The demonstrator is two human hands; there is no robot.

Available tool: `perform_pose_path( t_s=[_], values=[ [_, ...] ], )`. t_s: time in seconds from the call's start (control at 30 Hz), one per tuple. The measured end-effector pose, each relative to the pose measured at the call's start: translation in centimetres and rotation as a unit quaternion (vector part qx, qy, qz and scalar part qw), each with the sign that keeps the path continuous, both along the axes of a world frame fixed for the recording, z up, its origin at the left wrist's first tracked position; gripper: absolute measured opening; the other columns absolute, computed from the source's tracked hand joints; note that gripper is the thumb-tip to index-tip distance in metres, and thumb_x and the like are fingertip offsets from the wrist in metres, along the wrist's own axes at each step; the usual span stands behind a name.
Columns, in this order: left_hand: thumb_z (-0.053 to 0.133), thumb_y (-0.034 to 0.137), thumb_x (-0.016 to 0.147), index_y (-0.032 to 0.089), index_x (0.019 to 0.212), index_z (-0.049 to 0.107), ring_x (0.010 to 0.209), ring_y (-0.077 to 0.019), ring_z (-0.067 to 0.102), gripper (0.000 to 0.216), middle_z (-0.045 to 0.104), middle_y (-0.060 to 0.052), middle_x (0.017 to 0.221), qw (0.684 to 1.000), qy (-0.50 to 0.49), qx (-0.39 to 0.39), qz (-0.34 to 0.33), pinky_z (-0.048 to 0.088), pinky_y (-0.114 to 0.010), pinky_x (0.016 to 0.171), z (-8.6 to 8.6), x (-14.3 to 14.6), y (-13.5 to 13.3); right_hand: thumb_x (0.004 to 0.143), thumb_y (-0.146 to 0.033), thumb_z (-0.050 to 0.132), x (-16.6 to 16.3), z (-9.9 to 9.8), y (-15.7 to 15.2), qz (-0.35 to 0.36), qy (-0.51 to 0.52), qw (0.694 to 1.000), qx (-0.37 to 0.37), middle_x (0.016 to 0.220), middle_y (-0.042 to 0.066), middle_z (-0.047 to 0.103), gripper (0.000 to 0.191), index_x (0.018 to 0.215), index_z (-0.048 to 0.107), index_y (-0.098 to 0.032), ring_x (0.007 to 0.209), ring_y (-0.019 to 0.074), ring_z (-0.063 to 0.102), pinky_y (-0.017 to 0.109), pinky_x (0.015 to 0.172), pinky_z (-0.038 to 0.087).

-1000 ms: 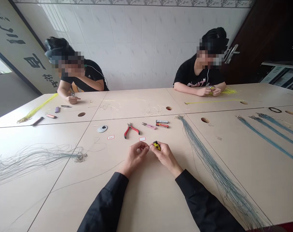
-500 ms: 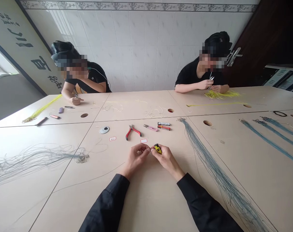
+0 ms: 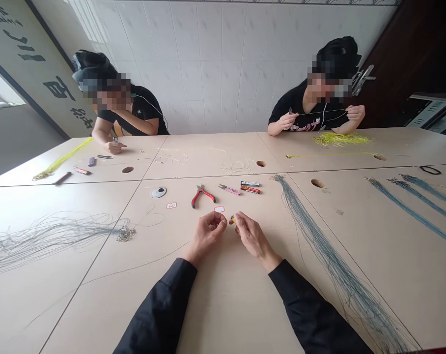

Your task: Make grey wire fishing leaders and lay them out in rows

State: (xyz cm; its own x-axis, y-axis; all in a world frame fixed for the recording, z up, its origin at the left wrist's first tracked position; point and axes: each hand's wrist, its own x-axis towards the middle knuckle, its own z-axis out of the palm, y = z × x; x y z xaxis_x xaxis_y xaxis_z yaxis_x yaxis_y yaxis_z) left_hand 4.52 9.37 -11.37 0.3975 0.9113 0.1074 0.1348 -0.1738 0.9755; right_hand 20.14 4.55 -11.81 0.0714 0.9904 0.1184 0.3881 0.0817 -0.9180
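Observation:
My left hand (image 3: 209, 233) is pinched closed on a thin grey cord (image 3: 127, 271), which trails off to the left over the table. Just beside its fingertips, my right hand (image 3: 250, 237) is closed round a small yellow lighter (image 3: 233, 220), its end pointing toward the left hand. Most of the lighter is hidden by the fingers, and I cannot make out a flame. Beyond my hands lie red-handled pliers (image 3: 203, 195), pink thread snips (image 3: 230, 190), a red lighter (image 3: 250, 190) and a white lighter (image 3: 250, 184).
A blue-grey cord bundle (image 3: 329, 255) runs along my right, with several thinner bundles (image 3: 407, 209) farther right. Loose grey cords (image 3: 53, 241) spread at left. A round silver lid-like disc (image 3: 158, 192) lies near the pliers. Two people sit opposite, with yellow cords (image 3: 343, 138).
My right hand has turned the lighter and moved slightly away from my left fingertips. The person opposite on the right now stretches a cord between both hands. The view has tilted down slightly.

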Motion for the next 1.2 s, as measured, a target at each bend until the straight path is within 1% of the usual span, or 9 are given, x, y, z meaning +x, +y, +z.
perform_pose_path(
  t_s=[0.13, 0.4, 0.5, 0.63, 0.73, 0.83, 0.93, 1.1, 1.2],
  values=[
    [0.059, 0.035, 0.085, 0.015, 0.075, 0.058, 0.061, -0.0094, 0.043, 0.022, 0.053, 0.001, 0.067, 1.000, 0.009, 0.016, -0.008, 0.035, -0.022, 0.058, -0.2, -0.1, 0.0, 0.097, -0.057, 0.031, -0.3, -0.1, 0.1, -0.020, -0.044, 0.998, -0.029, 0.055, -0.002, 0.042, 0.055, 0.061, 0.047, -0.019, 0.053, 0.0120, 0.038, 0.026, 0.055, 0.029],
    [0.059, 0.036, 0.084, 0.015, 0.076, 0.058, 0.066, -0.0112, 0.048, 0.023, 0.056, -0.001, 0.071, 0.999, -0.002, 0.012, -0.030, 0.038, -0.023, 0.061, 0.0, 0.0, -0.1, 0.096, -0.049, 0.033, -0.2, -0.8, 0.6, -0.019, -0.064, 0.998, -0.023, 0.052, -0.003, 0.030, 0.049, 0.057, 0.032, -0.020, 0.050, 0.0105, 0.027, 0.027, 0.052, 0.022],
    [0.059, 0.036, 0.084, 0.015, 0.076, 0.058, 0.065, -0.0108, 0.046, 0.022, 0.056, -0.001, 0.071, 1.000, 0.004, 0.011, -0.026, 0.038, -0.023, 0.061, 0.1, 0.0, -0.1, 0.096, -0.049, 0.032, 0.0, -1.1, 0.6, -0.021, -0.029, 0.999, -0.026, 0.052, -0.003, 0.032, 0.048, 0.057, 0.034, -0.020, 0.050, 0.0109, 0.030, 0.027, 0.052, 0.024],
    [0.058, 0.034, 0.083, 0.015, 0.075, 0.058, 0.063, -0.0102, 0.045, 0.021, 0.055, 0.000, 0.070, 1.000, 0.006, 0.009, -0.015, 0.037, -0.022, 0.058, 0.2, 0.0, -0.1, 0.097, -0.053, 0.030, 0.1, -1.0, 0.4, -0.028, 0.042, 0.999, -0.012, 0.057, -0.002, 0.041, 0.050, 0.063, 0.044, -0.020, 0.054, 0.0121, 0.037, 0.026, 0.056, 0.030],
    [0.058, 0.030, 0.079, 0.016, 0.072, 0.054, 0.059, -0.0086, 0.042, 0.016, 0.051, 0.002, 0.066, 1.000, -0.001, 0.000, -0.011, 0.034, -0.021, 0.055, 0.1, 0.1, -0.1, 0.096, -0.054, 0.036, 0.1, -0.7, 0.3, -0.025, 0.044, 0.999, -0.012, 0.061, -0.002, 0.043, 0.045, 0.071, 0.050, -0.019, 0.056, 0.0120, 0.038, 0.025, 0.056, 0.031],
    [0.057, 0.025, 0.077, 0.016, 0.071, 0.052, 0.057, -0.0076, 0.039, 0.011, 0.047, 0.004, 0.064, 1.000, 0.003, -0.006, -0.010, 0.031, -0.021, 0.053, -0.1, 0.1, 0.0, 0.091, -0.052, 0.047, 0.0, -0.5, 0.2, -0.031, 0.025, 0.999, -0.009, 0.061, -0.004, 0.040, 0.039, 0.071, 0.048, -0.019, 0.057, 0.0113, 0.035, 0.024, 0.055, 0.030],
    [0.055, 0.022, 0.075, 0.017, 0.070, 0.051, 0.056, -0.0072, 0.037, 0.009, 0.045, 0.004, 0.063, 1.000, 0.015, -0.002, -0.006, 0.030, -0.021, 0.052, 0.0, 0.2, 0.1, 0.089, -0.051, 0.051, -0.1, -0.4, 0.2, -0.025, 0.030, 0.999, -0.004, 0.061, -0.005, 0.037, 0.038, 0.069, 0.043, -0.020, 0.057, 0.0109, 0.033, 0.024, 0.055, 0.029],
    [0.055, 0.022, 0.073, 0.018, 0.067, 0.049, 0.052, -0.0067, 0.033, 0.009, 0.041, 0.006, 0.059, 0.999, 0.031, 0.005, 0.009, 0.028, -0.021, 0.050, 0.4, 0.5, -0.1, 0.094, -0.058, 0.040, -0.1, -0.1, 0.0, -0.001, 0.051, 0.998, -0.021, 0.059, -0.004, 0.034, 0.046, 0.076, 0.056, -0.018, 0.054, 0.0115, 0.032, 0.025, 0.054, 0.028],
    [0.054, 0.020, 0.072, 0.018, 0.066, 0.047, 0.052, -0.0067, 0.032, 0.009, 0.040, 0.006, 0.059, 0.999, 0.033, 0.007, 0.013, 0.028, -0.021, 0.050, 0.5, 0.5, -0.1, 0.096, -0.060, 0.033, -0.1, -0.2, -0.1, 0.012, 0.060, 0.998, -0.025, 0.057, -0.004, 0.031, 0.052, 0.073, 0.055, -0.018, 0.053, 0.0117, 0.031, 0.026, 0.053, 0.026]
  ],
)
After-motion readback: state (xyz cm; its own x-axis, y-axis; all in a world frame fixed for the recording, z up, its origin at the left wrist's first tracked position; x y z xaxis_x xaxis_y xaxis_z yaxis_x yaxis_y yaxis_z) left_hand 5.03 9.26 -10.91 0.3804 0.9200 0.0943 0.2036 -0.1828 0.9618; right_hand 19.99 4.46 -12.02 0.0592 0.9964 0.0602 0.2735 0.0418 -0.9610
